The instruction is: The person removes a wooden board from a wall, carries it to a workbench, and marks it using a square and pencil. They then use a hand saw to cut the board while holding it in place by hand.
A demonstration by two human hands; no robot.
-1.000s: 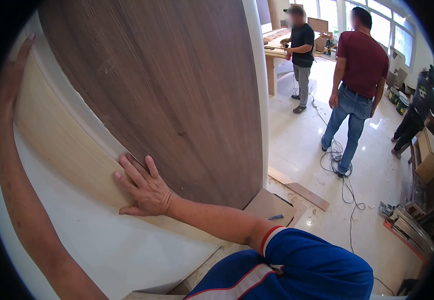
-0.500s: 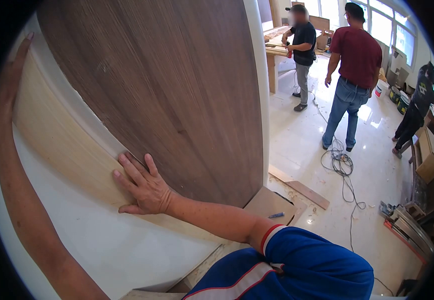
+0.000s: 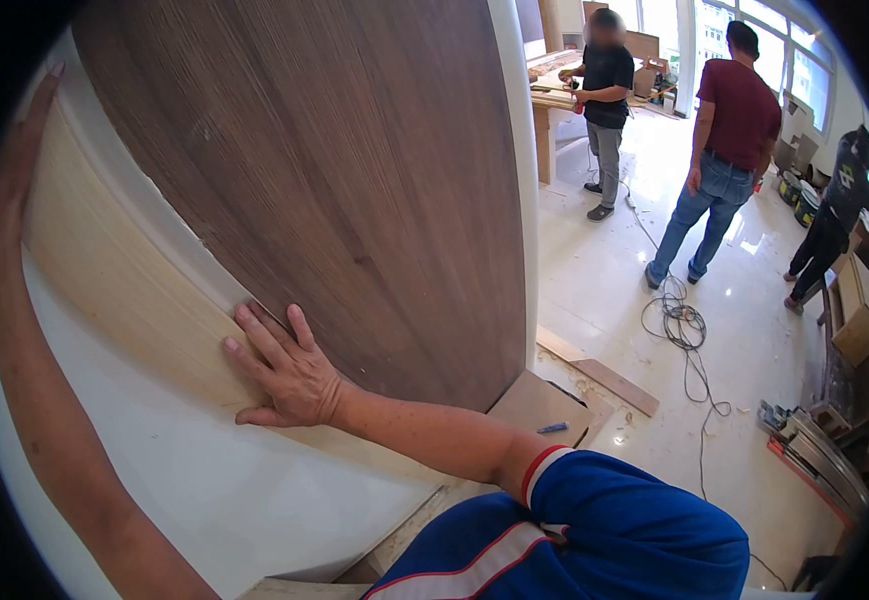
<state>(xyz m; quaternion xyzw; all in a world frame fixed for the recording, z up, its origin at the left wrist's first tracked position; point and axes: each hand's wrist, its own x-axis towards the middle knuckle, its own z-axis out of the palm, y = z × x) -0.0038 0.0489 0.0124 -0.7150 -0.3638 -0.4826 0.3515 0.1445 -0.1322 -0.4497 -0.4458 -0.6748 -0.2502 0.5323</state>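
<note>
Pale strip (image 3: 119, 270) under hands (image 3: 292, 383); cable (image 3: 682, 322) coiled on floor (image 3: 594, 285).

Pale curved strip (image 3: 124, 270), brown wood-grain panel (image 3: 364, 190) alongside

The single view comes from a camera worn on the person's head, looking forward and steeply down past the blue sleeve (image 3: 634, 515) at the near edge. Its wide lens bends straight lines and darkens the corners. Closest to it, at the left and centre, stands the brown wood-grain panel (image 3: 354, 200), seen at a slant and cut off by the top of the view. The right hand (image 3: 299, 385) lies within close range near the middle; the left hand (image 3: 22, 175) sits at the blurred far-left rim. To the right of the panel, the view runs across the glossy floor (image 3: 594, 270) to the windows (image 3: 769, 60) at the far right, with the room's people appearing small.
</note>
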